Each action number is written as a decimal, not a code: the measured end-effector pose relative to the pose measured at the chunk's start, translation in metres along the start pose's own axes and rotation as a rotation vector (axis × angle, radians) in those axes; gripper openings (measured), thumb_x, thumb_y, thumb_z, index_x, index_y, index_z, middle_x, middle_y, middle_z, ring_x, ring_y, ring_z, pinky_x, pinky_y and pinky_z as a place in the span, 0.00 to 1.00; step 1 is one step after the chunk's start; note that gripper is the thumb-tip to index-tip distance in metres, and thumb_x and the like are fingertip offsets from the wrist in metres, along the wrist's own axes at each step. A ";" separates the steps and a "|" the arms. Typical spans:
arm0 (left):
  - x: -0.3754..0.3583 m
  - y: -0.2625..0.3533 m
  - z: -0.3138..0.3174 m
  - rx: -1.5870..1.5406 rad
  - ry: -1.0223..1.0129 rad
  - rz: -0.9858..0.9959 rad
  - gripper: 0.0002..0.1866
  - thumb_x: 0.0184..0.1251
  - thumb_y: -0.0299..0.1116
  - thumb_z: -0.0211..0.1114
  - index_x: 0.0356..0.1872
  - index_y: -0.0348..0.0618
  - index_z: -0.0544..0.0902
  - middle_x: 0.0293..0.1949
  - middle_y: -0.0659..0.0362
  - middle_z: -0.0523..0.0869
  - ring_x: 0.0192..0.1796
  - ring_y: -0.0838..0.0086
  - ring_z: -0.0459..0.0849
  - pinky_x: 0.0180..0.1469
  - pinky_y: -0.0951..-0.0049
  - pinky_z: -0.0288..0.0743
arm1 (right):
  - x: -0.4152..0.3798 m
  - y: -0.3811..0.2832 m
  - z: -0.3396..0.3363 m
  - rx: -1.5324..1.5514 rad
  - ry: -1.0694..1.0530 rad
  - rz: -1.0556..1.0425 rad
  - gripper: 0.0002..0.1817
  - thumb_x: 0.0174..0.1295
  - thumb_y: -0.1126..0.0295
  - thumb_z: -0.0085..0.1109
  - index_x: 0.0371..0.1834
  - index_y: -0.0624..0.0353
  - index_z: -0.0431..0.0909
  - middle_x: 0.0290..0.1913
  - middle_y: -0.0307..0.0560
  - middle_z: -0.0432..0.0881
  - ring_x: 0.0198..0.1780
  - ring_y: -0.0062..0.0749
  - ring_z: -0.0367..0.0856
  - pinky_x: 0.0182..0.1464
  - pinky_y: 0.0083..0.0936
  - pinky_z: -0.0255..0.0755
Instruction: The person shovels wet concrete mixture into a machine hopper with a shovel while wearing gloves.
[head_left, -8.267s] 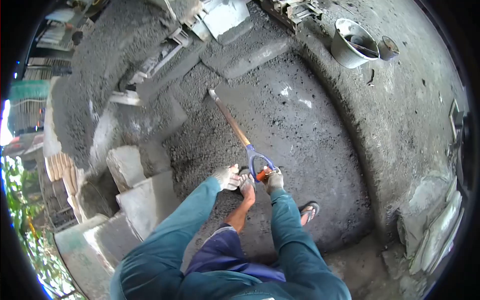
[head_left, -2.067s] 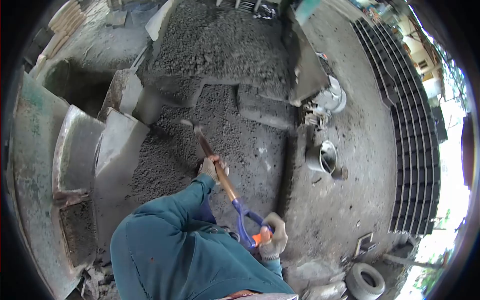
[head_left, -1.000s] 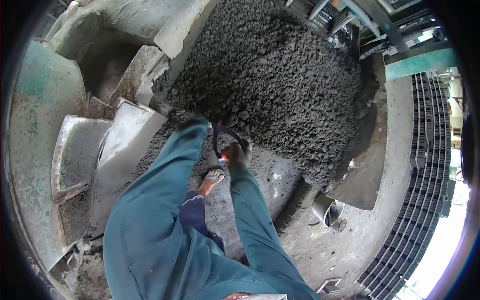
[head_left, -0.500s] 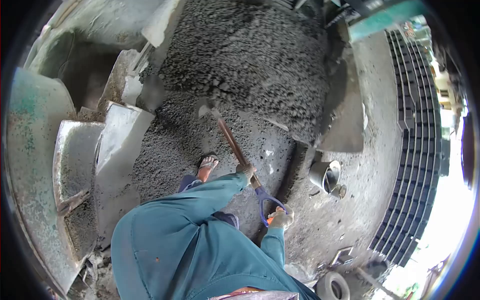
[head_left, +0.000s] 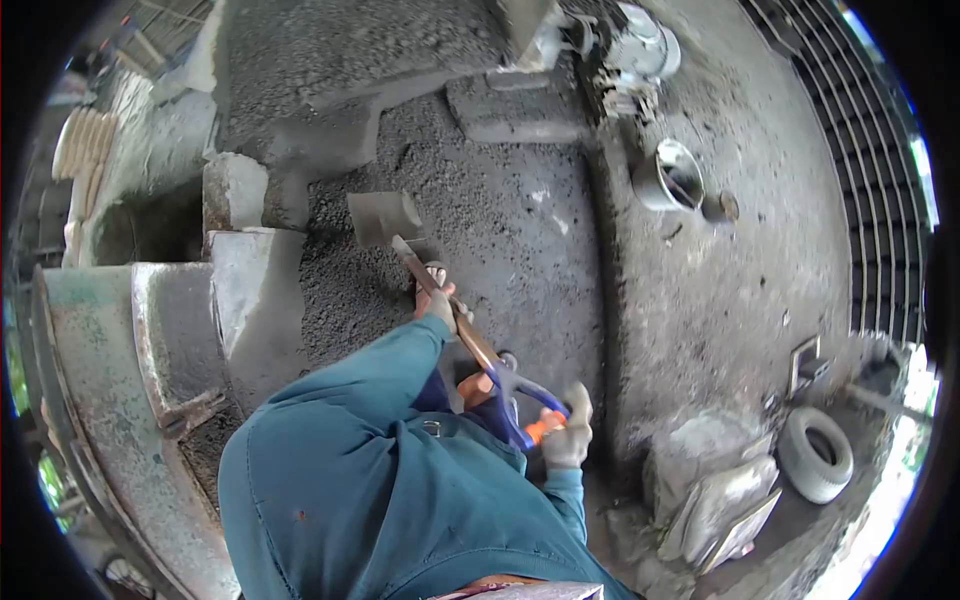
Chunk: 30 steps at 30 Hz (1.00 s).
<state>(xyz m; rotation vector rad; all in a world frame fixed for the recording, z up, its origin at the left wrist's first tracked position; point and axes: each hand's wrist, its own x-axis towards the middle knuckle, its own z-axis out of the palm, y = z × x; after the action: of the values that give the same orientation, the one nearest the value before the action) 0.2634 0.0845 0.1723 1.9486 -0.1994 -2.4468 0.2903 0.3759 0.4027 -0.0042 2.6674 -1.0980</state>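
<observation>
A shovel (head_left: 470, 337) slants across the front of my body, its wide grey blade (head_left: 380, 218) over loose, dark, gravelly mix (head_left: 340, 262) on the floor. My left hand (head_left: 441, 308), in a dusty glove, is closed around the middle of the brown shaft. At the upper end, my right hand (head_left: 567, 437), also gloved, grips the orange bar of the blue D-shaped handle (head_left: 515, 385). Below the shaft, my sandalled foot (head_left: 436, 272) partly shows. The blade's upper face looks bare.
Grey mix (head_left: 350, 40) spreads across the top left. Metal plates (head_left: 250, 290) and a rusty green panel (head_left: 100, 330) flank me on the left. On the raised ledge to the right stand a bucket (head_left: 668, 178) and a small can (head_left: 722, 207). A tire (head_left: 815, 455) lies lower right, near stacked slabs (head_left: 715, 505).
The view has swung, bringing the tire and slabs further in. The shovel blade now shows plainly, left of its earlier place. Both hands keep their hold; my left has shifted left.
</observation>
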 end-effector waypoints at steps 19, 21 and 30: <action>0.206 0.118 -0.079 0.382 0.016 -0.172 0.34 0.65 0.74 0.49 0.23 0.50 0.68 0.12 0.59 0.68 0.12 0.64 0.69 0.16 0.55 0.67 | -0.041 -0.008 0.314 1.321 0.130 1.004 0.20 0.57 0.81 0.66 0.54 0.63 0.76 0.40 0.44 0.80 0.39 0.32 0.82 0.38 0.32 0.82; 0.214 0.174 -0.047 0.659 0.059 0.063 0.27 0.69 0.64 0.56 0.34 0.48 0.68 0.16 0.57 0.71 0.14 0.60 0.73 0.21 0.49 0.73 | -0.003 -0.021 0.369 1.481 -0.068 0.756 0.21 0.57 0.70 0.70 0.54 0.60 0.77 0.41 0.40 0.81 0.41 0.23 0.78 0.44 0.20 0.73; 0.168 0.202 -0.099 0.950 0.111 0.034 0.26 0.69 0.60 0.59 0.34 0.43 0.74 0.24 0.52 0.79 0.25 0.56 0.82 0.28 0.50 0.77 | -0.045 -0.094 0.397 1.537 -0.090 0.904 0.19 0.61 0.73 0.61 0.56 0.62 0.77 0.39 0.41 0.81 0.34 0.28 0.80 0.34 0.30 0.78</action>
<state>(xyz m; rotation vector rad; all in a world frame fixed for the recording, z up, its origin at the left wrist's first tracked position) 0.3061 -0.1396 0.0086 2.2662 -1.6139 -2.4052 0.4190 0.0386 0.2076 1.1656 0.8583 -2.1632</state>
